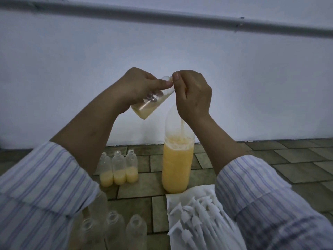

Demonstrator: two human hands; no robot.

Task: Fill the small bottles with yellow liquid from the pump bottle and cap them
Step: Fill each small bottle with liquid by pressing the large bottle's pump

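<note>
Left hand (138, 85) grips tilted small bottle (151, 101); right hand (193, 95) curled around pump bottle (177, 159) top.

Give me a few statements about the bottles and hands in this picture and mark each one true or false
1. The left hand holds a tilted small bottle. True.
2. Three part-filled small bottles on the floor are capped. False: their necks are open.
3. The large bottle holds yellow liquid. True.
4. The white caps lie on the bare tiles. False: they lie on a white paper towel.
5. The right hand rests on the floor. False: it is raised above the large bottle.
</note>
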